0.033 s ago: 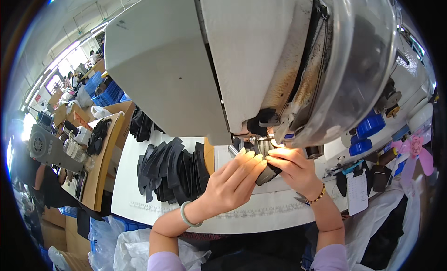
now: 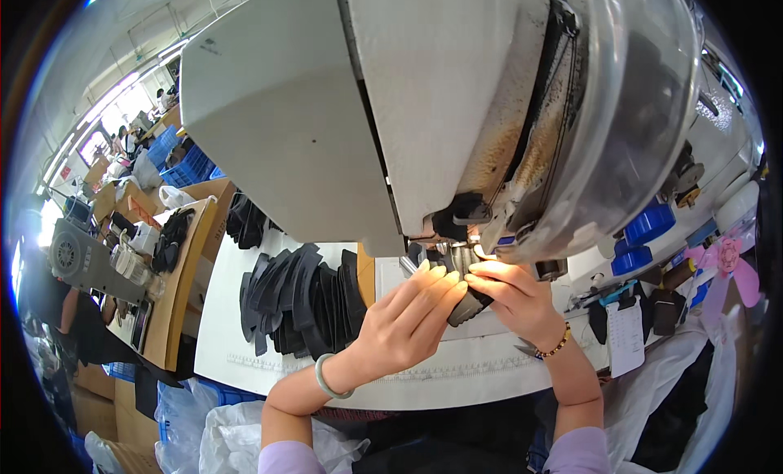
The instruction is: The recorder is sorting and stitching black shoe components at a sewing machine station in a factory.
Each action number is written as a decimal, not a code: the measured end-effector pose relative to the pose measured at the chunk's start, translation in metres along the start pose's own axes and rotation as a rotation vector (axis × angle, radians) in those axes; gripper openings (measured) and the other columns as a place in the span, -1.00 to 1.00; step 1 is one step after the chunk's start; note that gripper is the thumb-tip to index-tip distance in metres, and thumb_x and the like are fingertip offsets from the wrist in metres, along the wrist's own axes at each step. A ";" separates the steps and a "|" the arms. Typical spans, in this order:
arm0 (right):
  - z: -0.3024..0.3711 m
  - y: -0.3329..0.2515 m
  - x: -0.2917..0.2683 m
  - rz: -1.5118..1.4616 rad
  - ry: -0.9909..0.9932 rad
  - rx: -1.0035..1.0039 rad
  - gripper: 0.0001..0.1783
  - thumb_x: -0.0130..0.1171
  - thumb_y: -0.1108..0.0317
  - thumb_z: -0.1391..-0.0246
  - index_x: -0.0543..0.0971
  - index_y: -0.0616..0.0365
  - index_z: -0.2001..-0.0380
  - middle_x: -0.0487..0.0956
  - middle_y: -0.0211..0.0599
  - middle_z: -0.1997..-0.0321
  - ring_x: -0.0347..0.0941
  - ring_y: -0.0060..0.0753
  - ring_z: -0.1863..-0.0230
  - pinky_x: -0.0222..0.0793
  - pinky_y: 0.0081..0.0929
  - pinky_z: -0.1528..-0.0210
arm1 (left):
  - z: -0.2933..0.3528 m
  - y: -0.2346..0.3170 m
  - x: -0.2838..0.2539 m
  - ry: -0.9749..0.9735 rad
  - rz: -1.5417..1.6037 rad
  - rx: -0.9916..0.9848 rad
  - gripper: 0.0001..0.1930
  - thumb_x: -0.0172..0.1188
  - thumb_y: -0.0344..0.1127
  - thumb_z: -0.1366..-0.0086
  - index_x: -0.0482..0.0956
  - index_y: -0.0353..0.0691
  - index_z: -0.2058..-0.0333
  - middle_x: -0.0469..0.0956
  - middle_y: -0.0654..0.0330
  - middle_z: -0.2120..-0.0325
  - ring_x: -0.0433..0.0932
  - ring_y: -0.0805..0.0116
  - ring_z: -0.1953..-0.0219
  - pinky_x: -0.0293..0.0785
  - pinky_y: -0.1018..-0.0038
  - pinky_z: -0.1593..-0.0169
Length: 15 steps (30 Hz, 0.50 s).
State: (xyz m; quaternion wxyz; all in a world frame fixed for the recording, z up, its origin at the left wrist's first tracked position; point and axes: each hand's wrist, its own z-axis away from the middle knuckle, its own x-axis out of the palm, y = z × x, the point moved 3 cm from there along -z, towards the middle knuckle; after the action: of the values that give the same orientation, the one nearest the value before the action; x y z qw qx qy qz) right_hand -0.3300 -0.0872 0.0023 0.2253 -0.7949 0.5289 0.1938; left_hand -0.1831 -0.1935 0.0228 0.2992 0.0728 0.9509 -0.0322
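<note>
Under the lit needle area of a large pale sewing machine (image 2: 285, 123), both my hands hold a small dark fabric piece (image 2: 468, 311). My left hand (image 2: 408, 319) has its fingers bent together along the piece's left side. From the right, my right hand (image 2: 518, 303) pinches it between thumb and fingers, close to the metal presser area (image 2: 462, 254). A corner of the piece sticks out below my fingertips, and the rest is hidden by them and the machine. Left of my left hand lies a pile of black curved fabric pieces (image 2: 298, 299).
A printed ruler scale runs along the white table's front edge (image 2: 469, 372). On the right are small scissors (image 2: 526, 346), a white paper tag (image 2: 625, 335), blue spools (image 2: 648, 221) and a pink fan (image 2: 728, 266). White plastic bags (image 2: 241, 437) hang below the table at left.
</note>
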 end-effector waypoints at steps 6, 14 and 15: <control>-0.007 -0.002 0.002 0.054 0.081 -0.021 -0.69 0.31 0.53 0.31 0.65 0.09 0.35 0.53 -0.45 0.21 0.47 -0.38 0.19 0.36 -0.37 0.22 | -0.001 -0.001 -0.001 -0.032 0.006 0.021 -0.64 0.20 -0.60 0.10 0.57 -0.45 0.22 0.54 0.07 0.27 0.58 0.13 0.18 0.56 0.31 0.04; -0.008 -0.002 0.007 0.096 0.114 0.013 -0.66 0.31 0.53 0.34 0.66 0.07 0.33 0.54 -0.41 0.26 0.45 -0.32 0.20 0.32 -0.37 0.23 | -0.007 -0.008 -0.001 -0.002 0.080 -0.046 -0.60 0.24 -0.63 0.20 0.57 -0.42 0.25 0.57 0.04 0.29 0.58 0.06 0.24 0.57 0.34 0.13; -0.005 -0.001 0.007 0.096 0.114 0.016 -0.66 0.31 0.53 0.34 0.66 0.07 0.33 0.54 -0.41 0.26 0.45 -0.32 0.20 0.32 -0.37 0.23 | -0.007 -0.009 0.000 -0.004 0.081 -0.045 -0.60 0.24 -0.63 0.20 0.57 -0.42 0.25 0.57 0.04 0.29 0.58 0.06 0.24 0.57 0.34 0.13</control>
State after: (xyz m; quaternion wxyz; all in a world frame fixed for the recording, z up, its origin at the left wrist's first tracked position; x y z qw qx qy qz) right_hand -0.3260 -0.0955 0.0028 0.1914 -0.7766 0.5800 0.1545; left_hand -0.1886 -0.2012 0.0290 0.3037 0.1044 0.9470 0.0015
